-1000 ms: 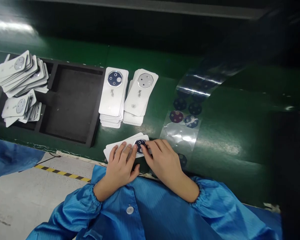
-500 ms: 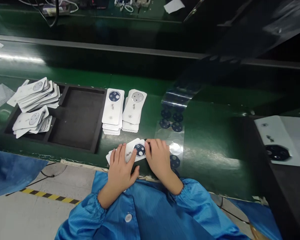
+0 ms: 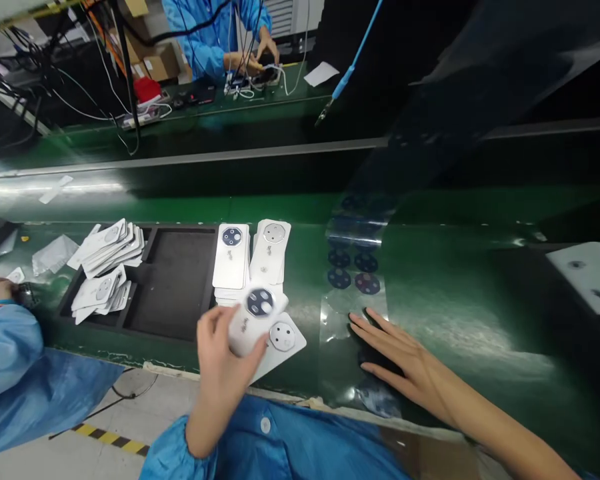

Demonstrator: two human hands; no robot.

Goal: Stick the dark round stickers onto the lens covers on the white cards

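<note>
Green bench [image 3: 460, 333]: clear film strip [image 3: 353, 313] carrying dark discs at right of centre. Left grip [image 3: 225, 357] closed on white card [image 3: 245, 331], held above bench; card judged light, stiff; take by edges, clear of lens ring [image 3: 259, 303]. Right grip [image 3: 400, 353] spread open, empty, beside film.
</note>
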